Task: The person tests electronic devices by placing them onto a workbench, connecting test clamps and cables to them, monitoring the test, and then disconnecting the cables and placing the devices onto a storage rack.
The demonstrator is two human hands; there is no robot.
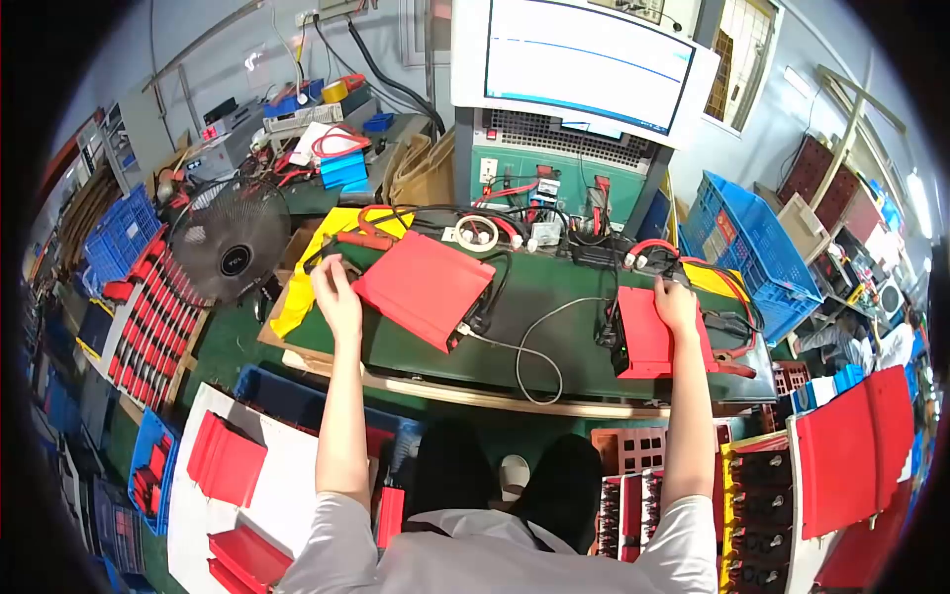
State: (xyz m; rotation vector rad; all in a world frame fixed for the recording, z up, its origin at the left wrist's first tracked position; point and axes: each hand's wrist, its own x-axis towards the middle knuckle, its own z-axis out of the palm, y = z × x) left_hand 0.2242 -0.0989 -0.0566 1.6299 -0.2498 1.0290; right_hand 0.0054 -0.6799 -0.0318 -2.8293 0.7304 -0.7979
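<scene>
Two red metal boxes lie on the green bench top. My left hand (pixel 336 290) is beside the left end of the larger red box (pixel 424 282), its thumb apart from the bent fingers. A red clamp (pixel 364 240) and a black cable lie close to those fingers. At the far edge of the smaller red box (pixel 645 332), my right hand (pixel 677 304) has its fingers curled down; what they grip is hidden. A grey cable (pixel 539 354) runs from a plug at the larger box's right corner. Another red clamp (pixel 734 364) lies by the smaller box's near right corner.
A monitor (pixel 589 64) stands above a green test panel (pixel 495 168) behind the bench. At the left is a fan (pixel 233 243); at the right, a blue crate (pixel 747 252). More red housings (pixel 226 460) lie on a white board at lower left.
</scene>
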